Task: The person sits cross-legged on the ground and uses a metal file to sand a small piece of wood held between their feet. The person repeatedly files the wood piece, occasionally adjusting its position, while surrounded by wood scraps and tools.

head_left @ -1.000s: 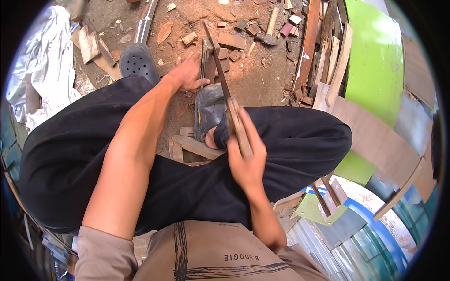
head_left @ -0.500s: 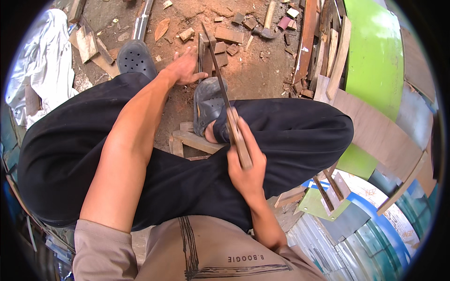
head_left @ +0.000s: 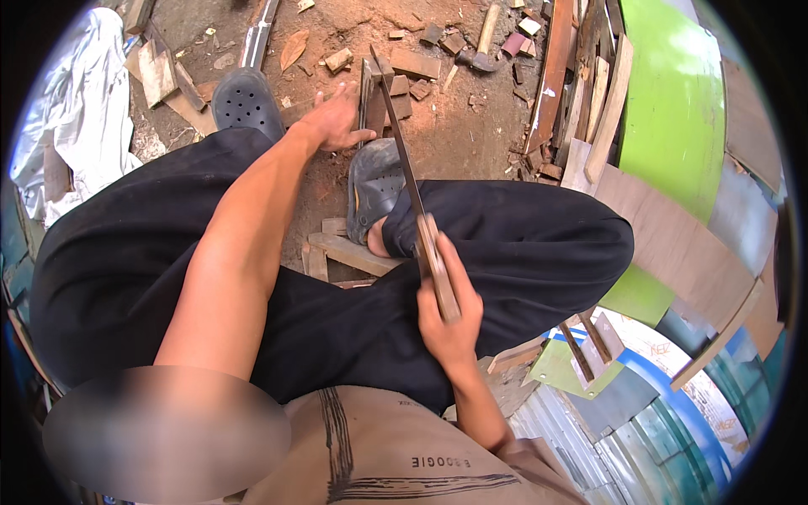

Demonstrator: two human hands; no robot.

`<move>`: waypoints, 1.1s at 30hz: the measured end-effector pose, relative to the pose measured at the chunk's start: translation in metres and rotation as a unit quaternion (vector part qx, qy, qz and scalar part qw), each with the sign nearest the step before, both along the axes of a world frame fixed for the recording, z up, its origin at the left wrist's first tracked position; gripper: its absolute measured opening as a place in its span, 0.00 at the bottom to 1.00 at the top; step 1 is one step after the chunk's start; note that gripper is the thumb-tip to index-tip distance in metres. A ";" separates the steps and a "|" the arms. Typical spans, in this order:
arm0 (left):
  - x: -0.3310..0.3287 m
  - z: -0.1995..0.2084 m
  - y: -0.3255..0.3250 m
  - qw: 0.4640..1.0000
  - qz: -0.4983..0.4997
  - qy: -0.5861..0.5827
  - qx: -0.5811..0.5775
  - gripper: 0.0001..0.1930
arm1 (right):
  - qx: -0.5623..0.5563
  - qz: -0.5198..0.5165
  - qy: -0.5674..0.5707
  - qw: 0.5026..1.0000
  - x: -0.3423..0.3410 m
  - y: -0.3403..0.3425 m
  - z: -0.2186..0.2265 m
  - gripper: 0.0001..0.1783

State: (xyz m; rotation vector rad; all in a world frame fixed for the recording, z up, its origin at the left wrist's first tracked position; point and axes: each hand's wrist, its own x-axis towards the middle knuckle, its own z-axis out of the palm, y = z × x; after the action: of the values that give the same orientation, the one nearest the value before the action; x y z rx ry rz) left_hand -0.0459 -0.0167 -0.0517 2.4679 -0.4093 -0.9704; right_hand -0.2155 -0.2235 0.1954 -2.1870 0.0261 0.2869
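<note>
My right hand (head_left: 450, 324) is wrapped round the wooden handle (head_left: 439, 282) of a handsaw. The saw's long, narrow dark blade (head_left: 404, 160) points away from me, slanting left past my right shoe (head_left: 376, 185). Its far part lies against or just over an upright piece of wood (head_left: 367, 105); exact contact cannot be made out. Beside that wood, on its left, my left hand (head_left: 337, 122) rests with fingers spread and the thumb reaching toward its near end. The wood stands just beyond the toe of my right shoe.
A hammer (head_left: 482, 46) and several small wood offcuts (head_left: 415, 63) lie on the dirt ahead. Long boards (head_left: 551, 76) and a green panel (head_left: 673, 101) are at right. White cloth (head_left: 76, 109) lies at left. A small wooden frame (head_left: 353, 252) sits between my legs.
The saw and my right hand have drawn back toward me and slightly right. My left hand stays in place beside the wood.
</note>
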 end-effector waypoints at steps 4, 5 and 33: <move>-0.005 -0.006 0.006 1.000 0.010 0.013 0.021 0.58 | 0.036 -0.022 0.037 0.998 -0.001 0.001 0.008 0.32; 0.001 -0.004 0.005 1.000 0.004 0.018 0.008 0.58 | 0.045 -0.027 0.028 0.998 0.021 0.016 -0.009 0.31; -0.005 0.001 0.001 1.000 -0.001 0.016 0.019 0.54 | 0.061 -0.067 0.056 0.994 -0.028 -0.004 0.014 0.28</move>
State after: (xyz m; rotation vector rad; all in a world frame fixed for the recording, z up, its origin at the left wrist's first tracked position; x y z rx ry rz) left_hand -0.0512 -0.0154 -0.0508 2.4827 -0.3863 -1.0273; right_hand -0.2433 -0.2278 0.2089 -2.0354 0.2117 0.3270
